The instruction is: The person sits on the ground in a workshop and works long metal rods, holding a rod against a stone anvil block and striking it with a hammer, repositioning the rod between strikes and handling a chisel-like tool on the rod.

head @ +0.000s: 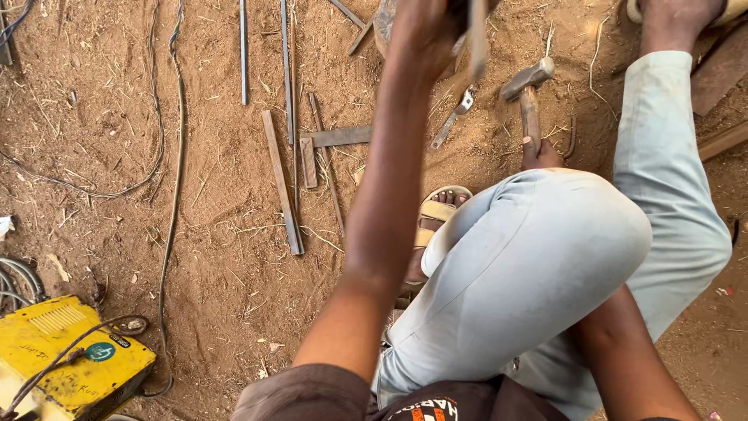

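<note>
The fingers of the left hand [425,27] are wrapped round a flat metal strip [477,39], held upright at the top edge of the head view; the hand and strip are blurred, so exactly how the grip sits cannot be told. Of the right hand [540,154] only the fingers show above the bent knee, closed on the wooden handle of a hammer [529,87], whose steel head points away from the person, just beside the strip and a little lower.

The person squats on bare red dirt floor [218,257] in pale trousers, one sandalled foot [436,214] tucked under the knee. A grey adjustable wrench [454,117] lies on the dirt between the strip and the foot. To the left lie loose flat steel bars [282,183] and thin rods [243,51], well apart from both hands. A yellow welding machine [66,359] sits at the lower left corner with dark cables [173,195] trailing across the dirt.

For striking well, I judge the strip wants a firm, steady hold with the fingers kept clear of the spot under the hammer face (the head is very near the gripping hand here), and the blow should land square rather than glancing.
</note>
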